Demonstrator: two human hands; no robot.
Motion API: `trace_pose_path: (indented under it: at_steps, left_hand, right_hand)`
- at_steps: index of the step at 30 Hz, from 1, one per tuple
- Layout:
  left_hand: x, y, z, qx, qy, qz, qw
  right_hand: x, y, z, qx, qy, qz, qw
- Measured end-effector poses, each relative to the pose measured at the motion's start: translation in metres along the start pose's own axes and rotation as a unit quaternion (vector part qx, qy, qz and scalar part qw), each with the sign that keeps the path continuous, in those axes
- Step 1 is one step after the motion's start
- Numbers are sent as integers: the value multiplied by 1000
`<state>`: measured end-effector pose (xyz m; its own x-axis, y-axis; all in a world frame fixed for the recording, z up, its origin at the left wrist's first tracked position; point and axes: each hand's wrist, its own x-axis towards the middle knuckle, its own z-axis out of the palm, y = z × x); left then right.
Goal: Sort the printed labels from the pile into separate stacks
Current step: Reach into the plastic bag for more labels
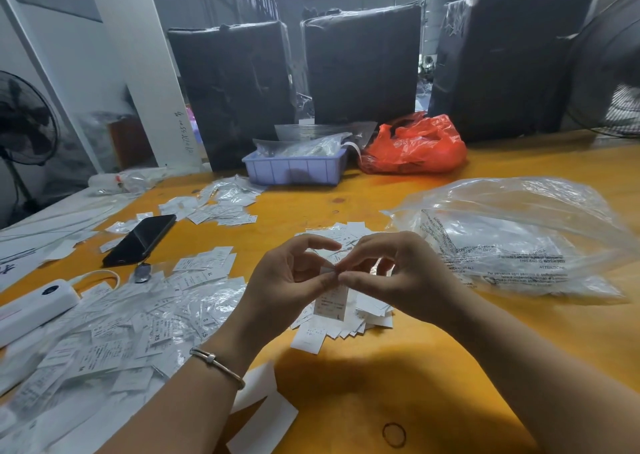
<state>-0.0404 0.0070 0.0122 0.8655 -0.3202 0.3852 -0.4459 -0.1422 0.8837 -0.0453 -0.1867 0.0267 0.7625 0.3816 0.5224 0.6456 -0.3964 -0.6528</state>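
While lots of labels lie in a big messy pile [114,329] on the near left of the table [433,367], the sorting looks far from done. Small stacks [221,204] sit farther back, and one stack [349,311] lies under the hands. The left hand [287,287] and right hand [398,277] both pinch the top of one label [332,303]. It hangs long side up and down.

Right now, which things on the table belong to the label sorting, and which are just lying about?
Job: held label, left hand, right hand, unsorted pile, stack under the hands.
Lying about: phone, orange bag, blue tray, rubber band.
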Motion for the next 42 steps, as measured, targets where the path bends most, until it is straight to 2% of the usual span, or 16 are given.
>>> trace_pose_path:
  at_steps: [4, 13, 24, 27, 30, 32, 36, 39, 42]
  left_hand:
    - [1, -1, 0, -1, 8, -4, 1000]
    - [0, 4, -2, 0, 21, 10, 1000]
    - [0, 9, -2, 36, 23, -7, 999]
    - [2, 4, -9, 43, 53, -4, 998]
    - [4, -1, -18, 77, 117, -21, 990]
    - [6, -6, -22, 120, 176, -41, 976]
    - [8, -16, -32, 242, 260, -92, 930]
    - [8, -18, -41, 392, 249, -163, 870]
    - [6, -17, -50, 470, 229, -218, 824]
  right_hand:
    - [-1, 3, 3, 1, -13, 2, 1000]
    - [2, 11, 3, 140, 51, 50, 988]
    - [1, 10, 6, 177, 101, 35, 978]
    - [3, 13, 0, 157, 132, 58, 977]
    - [6, 24, -8, 18, 169, 112, 979]
    - [6, 32, -10, -103, 142, 155, 972]
    - [2, 38, -6, -147, 46, 211, 965]
    - [1, 36, -3, -149, 2, 187, 971]
    - [1, 36, 1, -175, -34, 176, 968]
